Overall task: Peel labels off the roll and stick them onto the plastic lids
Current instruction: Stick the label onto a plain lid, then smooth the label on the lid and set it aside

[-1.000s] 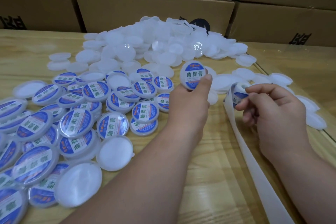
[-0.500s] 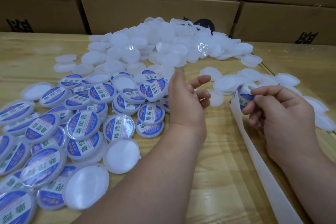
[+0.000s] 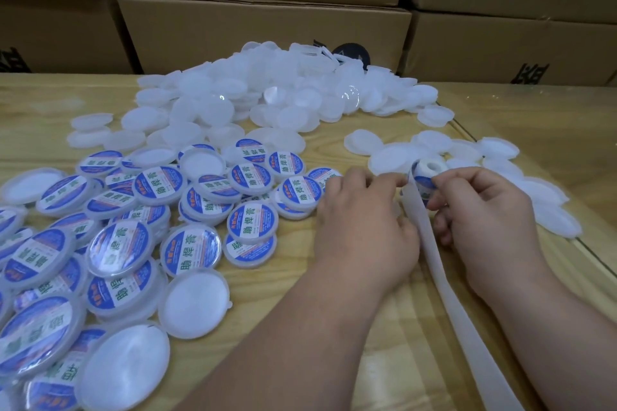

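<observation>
Person seated at a wooden bench [image 3: 233, 344], both bare hands raised just above its middle. The right hand [image 3: 484, 210] pinches the label roll [image 3: 425, 177] between thumb and curled fingers, the roll's white core facing up and a blue label showing on its side. The left hand [image 3: 364, 220], fingers curled, meets the roll's left side with its fingertips at the label edge; whether it has the label gripped cannot be told. A white backing strip [image 3: 460, 304] trails from the roll between the two forearms toward the near edge of the bench. Labelled lids [image 3: 252, 220], blue and white, lie heaped toward the left edge and near-left corner, a few blank ones among them. Unlabelled white lids [image 3: 267, 93] are piled along the far edge, with a smaller scatter toward the right edge beyond the right hand. Cardboard boxes [image 3: 267, 30] are stacked behind the bench.
</observation>
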A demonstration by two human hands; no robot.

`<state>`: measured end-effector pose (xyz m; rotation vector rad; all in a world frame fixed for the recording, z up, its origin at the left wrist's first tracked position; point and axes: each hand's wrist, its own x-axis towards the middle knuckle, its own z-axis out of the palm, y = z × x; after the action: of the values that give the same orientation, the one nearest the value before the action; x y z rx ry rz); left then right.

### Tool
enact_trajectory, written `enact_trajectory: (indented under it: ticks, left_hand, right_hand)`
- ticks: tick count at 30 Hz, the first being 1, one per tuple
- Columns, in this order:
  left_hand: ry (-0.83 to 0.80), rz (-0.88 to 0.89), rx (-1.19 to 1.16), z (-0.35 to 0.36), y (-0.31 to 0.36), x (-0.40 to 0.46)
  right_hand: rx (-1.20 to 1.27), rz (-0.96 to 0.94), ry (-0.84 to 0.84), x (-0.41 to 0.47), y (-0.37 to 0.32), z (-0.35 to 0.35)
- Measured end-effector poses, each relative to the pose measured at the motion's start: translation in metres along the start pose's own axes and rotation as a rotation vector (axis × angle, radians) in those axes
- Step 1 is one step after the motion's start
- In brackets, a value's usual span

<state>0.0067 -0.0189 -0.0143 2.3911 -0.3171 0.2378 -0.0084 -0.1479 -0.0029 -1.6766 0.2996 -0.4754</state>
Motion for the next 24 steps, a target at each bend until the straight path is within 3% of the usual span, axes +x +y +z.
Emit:
enact_trajectory:
  ticks: [5,8,12,19,24]
  left_hand:
    - [-0.072,0.015,0.066,0.001,-0.002,0.001]
    - [-0.037,0.016,0.006,0.002,-0.004,0.003]
    - [0.064,-0.006,-0.195,0.003,-0.004,0.006]
    - [0.142,-0.151,-0.809,-0.01,0.001,0.007]
    - [0.041,-0.203,-0.723,-0.009,-0.002,0.01]
  right_hand:
    - [-0.224,-0.077,-0.053,-0.001,0.003,-0.001]
    - [-0.265,-0.071,-0.087,0.002,0.006,-0.003]
    - [-0.209,0.006,-0.129,0.004,0.006,-0.005]
    - [-0.149,0.076,-0.285,-0.002,-0.004,-0.006]
    - [-0.112,0.052,-0.33,-0.001,-0.003,-0.006]
